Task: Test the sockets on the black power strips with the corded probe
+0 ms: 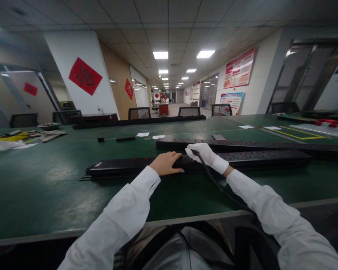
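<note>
A long black power strip [124,165] with sockets and small red parts lies across the green table. My bare left hand [166,163] rests on its middle, thumb and fingers spread apart. Just to the right, my right hand [204,154], in a white glove, is closed around the end of a black cable [211,178] over the strip. The cable runs down to the right, over the table's front edge. Whatever tip the cable has is hidden by the glove.
Behind lies a second long black strip [259,146], reaching right. Farther back are a long black bar [146,121], white papers [142,134] and a small black piece [100,139]. Cloths [52,135] lie at the left. Chairs [189,111] stand beyond the green table [59,195].
</note>
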Demonstrator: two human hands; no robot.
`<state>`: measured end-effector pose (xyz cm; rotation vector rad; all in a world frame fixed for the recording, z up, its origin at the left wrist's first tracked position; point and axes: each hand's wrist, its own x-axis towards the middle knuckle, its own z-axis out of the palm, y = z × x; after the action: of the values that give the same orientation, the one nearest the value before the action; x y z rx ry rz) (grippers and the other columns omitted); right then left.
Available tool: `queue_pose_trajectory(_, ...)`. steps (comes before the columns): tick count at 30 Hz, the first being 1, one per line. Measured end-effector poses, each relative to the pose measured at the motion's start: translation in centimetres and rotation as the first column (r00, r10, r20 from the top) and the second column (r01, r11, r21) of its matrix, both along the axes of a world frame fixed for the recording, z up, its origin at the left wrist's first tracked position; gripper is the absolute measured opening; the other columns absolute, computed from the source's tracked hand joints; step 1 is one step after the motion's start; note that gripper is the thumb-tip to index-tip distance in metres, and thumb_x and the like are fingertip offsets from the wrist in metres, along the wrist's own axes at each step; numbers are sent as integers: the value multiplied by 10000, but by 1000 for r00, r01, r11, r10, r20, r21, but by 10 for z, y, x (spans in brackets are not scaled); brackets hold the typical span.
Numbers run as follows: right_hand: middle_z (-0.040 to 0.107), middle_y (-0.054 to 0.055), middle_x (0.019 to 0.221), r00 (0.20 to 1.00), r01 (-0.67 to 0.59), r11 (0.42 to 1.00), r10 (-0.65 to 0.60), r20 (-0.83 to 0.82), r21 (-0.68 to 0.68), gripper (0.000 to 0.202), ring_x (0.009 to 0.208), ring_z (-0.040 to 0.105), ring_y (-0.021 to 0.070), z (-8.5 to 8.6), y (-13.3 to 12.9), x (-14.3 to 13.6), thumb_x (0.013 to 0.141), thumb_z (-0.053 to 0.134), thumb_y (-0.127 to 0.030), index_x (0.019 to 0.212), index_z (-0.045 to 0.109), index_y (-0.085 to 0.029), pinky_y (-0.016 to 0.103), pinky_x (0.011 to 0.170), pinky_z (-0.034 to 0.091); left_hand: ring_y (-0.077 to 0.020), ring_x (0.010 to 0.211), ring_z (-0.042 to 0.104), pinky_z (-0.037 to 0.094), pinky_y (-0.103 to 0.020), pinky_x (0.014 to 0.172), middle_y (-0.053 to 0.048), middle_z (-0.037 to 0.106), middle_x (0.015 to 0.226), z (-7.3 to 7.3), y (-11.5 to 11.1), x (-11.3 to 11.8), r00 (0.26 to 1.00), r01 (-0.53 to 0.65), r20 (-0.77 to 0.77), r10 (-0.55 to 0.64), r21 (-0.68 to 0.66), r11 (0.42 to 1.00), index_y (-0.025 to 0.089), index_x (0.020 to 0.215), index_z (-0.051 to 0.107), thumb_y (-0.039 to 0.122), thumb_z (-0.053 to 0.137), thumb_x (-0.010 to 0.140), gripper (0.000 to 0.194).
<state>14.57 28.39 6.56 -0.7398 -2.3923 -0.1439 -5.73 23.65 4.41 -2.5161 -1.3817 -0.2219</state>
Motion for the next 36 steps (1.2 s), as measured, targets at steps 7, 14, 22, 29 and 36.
queue_pose_trajectory(7, 615, 44, 681, 985, 156, 974, -167, 53, 166, 372, 645, 541, 116, -8, -2, -14, 858, 305, -398, 775, 597, -184, 199, 601, 304, -228, 906, 547, 428, -316, 720, -77, 530, 1064, -1, 2, 0, 1000, 0, -20, 0, 6, 1000, 199, 1214, 364, 640, 391, 749, 641)
queue_pose_trajectory(14, 641, 40, 730, 951, 288, 950, -299, 81, 118, 439, 677, 575, 134, -13, -2, -27, 878, 233, -483, 873, 578, -212, 210, 586, 304, -223, 850, 555, 436, -310, 671, -83, 545, 1016, -1, 2, 0, 999, 2, -39, -1, 10, 1000, 162, 1102, 432, 648, 375, 750, 602)
queue_pose_trajectory(22, 648, 30, 734, 944, 261, 951, -287, 165, 164, 384, 679, 584, 146, -9, 1, -26, 872, 264, -467, 890, 560, -223, 217, 568, 290, -216, 847, 555, 436, -305, 673, -82, 548, 1002, 1, 1, 1, 999, -3, -42, 3, 4, 1000, 162, 1052, 450, 639, 385, 752, 567)
queue_pose_trajectory(29, 639, 33, 683, 924, 278, 949, -307, 228, 149, 382, 626, 573, 145, -5, -1, -26, 869, 268, -448, 860, 562, -206, 218, 530, 252, -233, 892, 546, 431, -317, 706, -85, 545, 987, -1, 3, 0, 999, -3, -48, 4, 34, 999, 160, 1054, 451, 652, 364, 752, 583)
queue_pose_trajectory(36, 636, 32, 697, 941, 225, 972, -233, 245, 62, 371, 627, 567, 127, 4, 0, -22, 869, 279, -445, 824, 563, -212, 201, 547, 281, -227, 894, 547, 426, -314, 718, -81, 539, 1024, -2, 3, -1, 1000, 18, -26, -17, 33, 999, 175, 1171, 390, 647, 367, 755, 629)
